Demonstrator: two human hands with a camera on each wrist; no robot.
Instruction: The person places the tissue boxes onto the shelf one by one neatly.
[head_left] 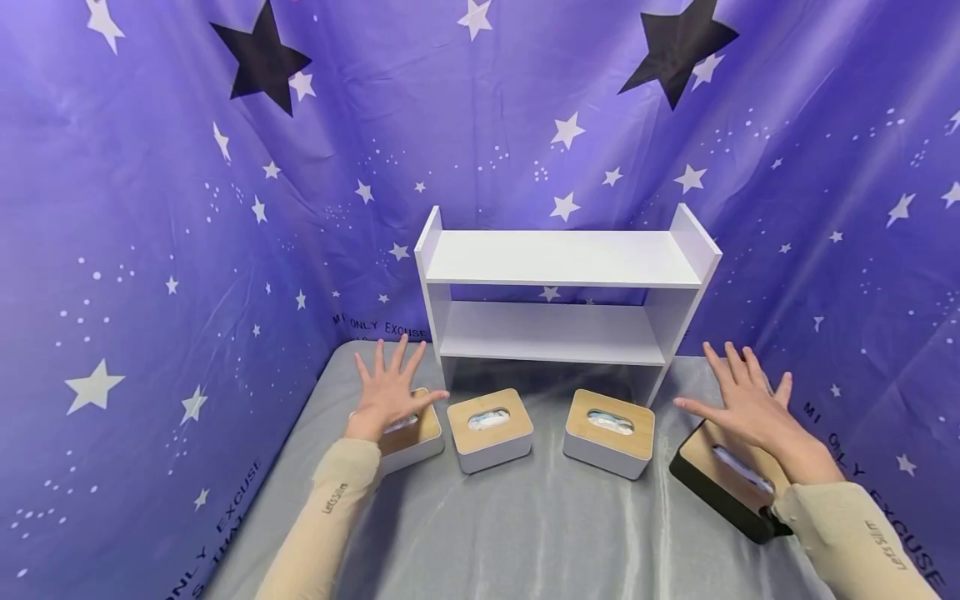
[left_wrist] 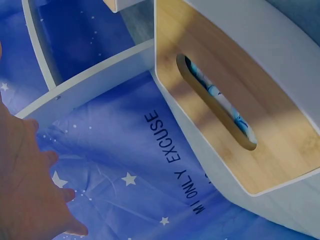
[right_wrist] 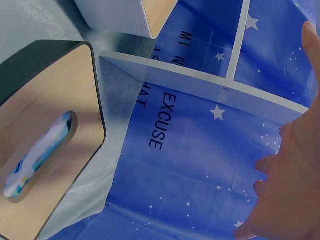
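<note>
My left hand hovers with fingers spread over a white tissue box with a wooden lid, hiding part of it in the head view. Its lid and oval slot fill much of the left wrist view. Over on the right, my right hand is likewise spread and holds nothing, overlapping a black tissue box with a wooden lid. That box's lid shows plainly in the right wrist view. Two more white tissue boxes, one left of centre and one right of centre, stand between the hands.
A white two-tier shelf stands at the back of the table, behind the boxes; both its boards are bare. Grey cloth covers the table. A purple curtain with stars hangs close around the back and both sides.
</note>
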